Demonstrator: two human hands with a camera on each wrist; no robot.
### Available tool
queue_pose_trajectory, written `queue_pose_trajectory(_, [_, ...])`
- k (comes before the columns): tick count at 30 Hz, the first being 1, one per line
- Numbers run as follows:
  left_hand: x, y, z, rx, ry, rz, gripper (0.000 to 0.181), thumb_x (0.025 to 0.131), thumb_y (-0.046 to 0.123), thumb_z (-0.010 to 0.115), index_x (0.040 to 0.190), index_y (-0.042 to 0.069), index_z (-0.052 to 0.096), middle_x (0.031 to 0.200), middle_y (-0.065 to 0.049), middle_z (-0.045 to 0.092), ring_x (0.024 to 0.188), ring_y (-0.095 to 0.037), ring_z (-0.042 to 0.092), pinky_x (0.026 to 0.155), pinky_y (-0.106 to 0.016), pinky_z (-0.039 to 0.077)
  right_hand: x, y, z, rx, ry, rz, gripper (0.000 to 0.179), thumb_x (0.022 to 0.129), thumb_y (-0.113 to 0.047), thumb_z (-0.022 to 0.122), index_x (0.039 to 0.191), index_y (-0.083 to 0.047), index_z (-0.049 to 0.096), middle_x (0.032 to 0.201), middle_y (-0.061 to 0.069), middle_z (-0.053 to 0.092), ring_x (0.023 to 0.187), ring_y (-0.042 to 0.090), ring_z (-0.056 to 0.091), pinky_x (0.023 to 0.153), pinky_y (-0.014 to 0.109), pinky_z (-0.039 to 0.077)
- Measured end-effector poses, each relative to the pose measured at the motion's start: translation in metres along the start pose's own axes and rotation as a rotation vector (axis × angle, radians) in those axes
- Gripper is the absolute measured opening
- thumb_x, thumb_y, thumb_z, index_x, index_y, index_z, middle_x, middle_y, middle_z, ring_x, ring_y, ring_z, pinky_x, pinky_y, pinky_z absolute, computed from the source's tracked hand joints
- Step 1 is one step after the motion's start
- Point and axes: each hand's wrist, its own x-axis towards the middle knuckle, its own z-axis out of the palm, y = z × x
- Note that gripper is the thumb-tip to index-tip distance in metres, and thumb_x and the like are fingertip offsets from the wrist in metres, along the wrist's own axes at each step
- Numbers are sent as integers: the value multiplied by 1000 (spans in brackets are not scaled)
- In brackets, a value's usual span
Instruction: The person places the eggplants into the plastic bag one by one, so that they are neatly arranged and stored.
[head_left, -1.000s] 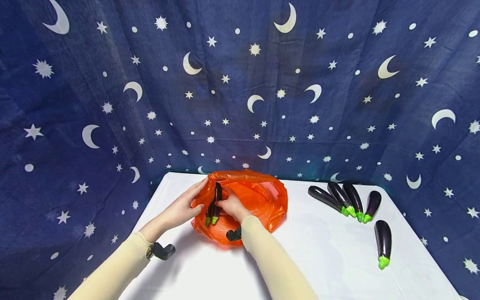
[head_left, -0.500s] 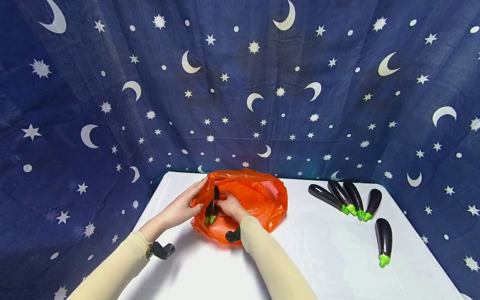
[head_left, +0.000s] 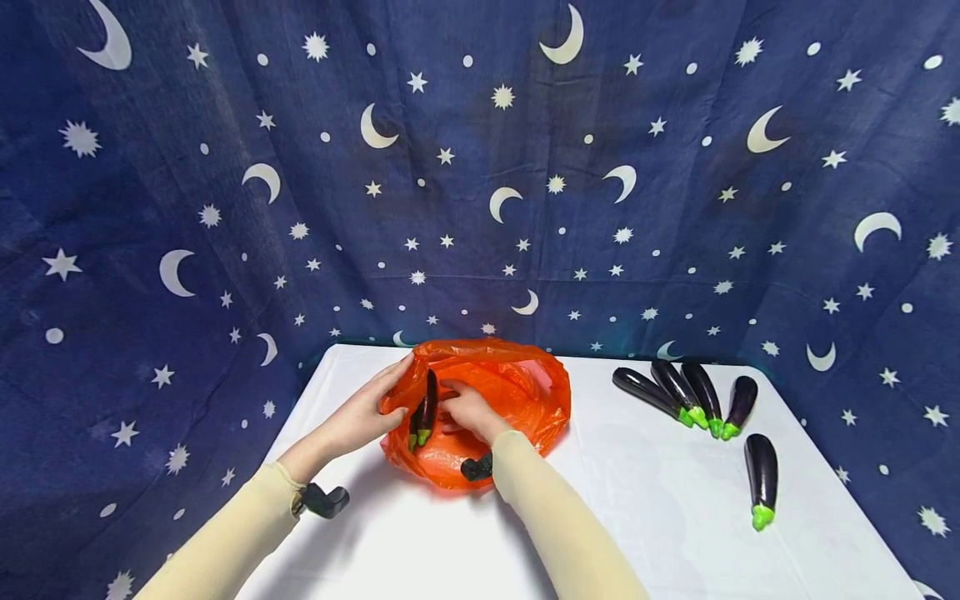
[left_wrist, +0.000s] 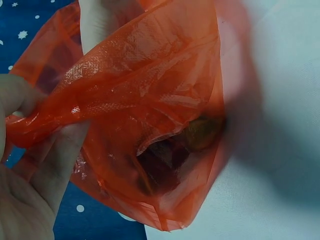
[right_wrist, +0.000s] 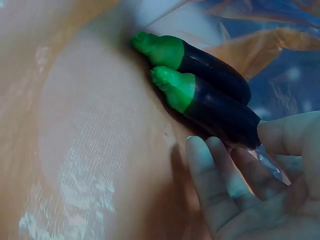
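An orange plastic bag (head_left: 525, 408) lies on its side on the white table, its mouth facing me. My left hand (head_left: 362, 419) pinches the left rim of the bag between thumb and fingers, clearer in the left wrist view, where the film is gathered in the fingers (left_wrist: 62, 160). Inside the bag, two dark eggplants (right_wrist: 220, 112) with green stem ends lie side by side. My right hand (head_left: 471, 415) reaches into the bag just right of them. Its fingers (right_wrist: 202, 170) are spread, with the thumb tip right at the nearer eggplant's dark end.
Several more eggplants (head_left: 701, 396) lie fanned out at the table's back right. A single eggplant (head_left: 762, 479) lies nearer, by the right side. A dark blue cloth (head_left: 450, 208) with moons and stars hangs behind the white table (head_left: 637, 517).
My right hand has let go of the eggplant inside the bag and drawn slightly right, its fingers opening. The eggplant has settled lower beside the other. My left hand keeps its hold on the rim.
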Motion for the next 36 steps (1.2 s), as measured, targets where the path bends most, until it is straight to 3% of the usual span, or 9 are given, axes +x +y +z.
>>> queue_pose_trajectory(7, [0,2,3,7,26,-17,91,91,8,77,165,16,23,166,-11,28,148,-33,32,115,-52,34,-15,-4,-19,20,-35,-15,55,100,-5,57,153,-2,43,132,28,55,105,50,62,83,55,58])
queue_pose_trajectory(16, [1,1,5,71,35,-9,94,90,8,77,165,13,21,167,-9,26,148,-34,32,115,-53,33,-48,-14,-53,-56,-75,-73,54,99,-8,62,151,-4,47,136,30,53,104,50,63,84,54,58])
queue_pose_trajectory(24, [0,0,2,80,27,-18,91,91,1,72,165,13,20,166,-12,26,147,-36,34,114,-54,34,-83,-20,-85,-129,-125,-86,59,96,-13,71,151,-12,50,143,24,53,112,47,63,88,49,58])
queue_pose_trajectory(32, [0,2,4,62,18,-17,91,91,-2,68,165,13,19,166,-11,25,146,-34,34,114,-51,35,-114,-17,-115,-168,-107,-129,59,95,-18,72,151,-14,51,140,15,58,119,41,61,91,46,57])
queue_pose_trajectory(36, [-1,2,5,62,20,-18,91,90,-3,68,165,14,18,167,-11,25,146,-34,34,113,-51,35,-130,-11,-137,-222,-97,-168,58,96,-16,69,151,-11,50,139,17,58,118,40,60,92,51,56])
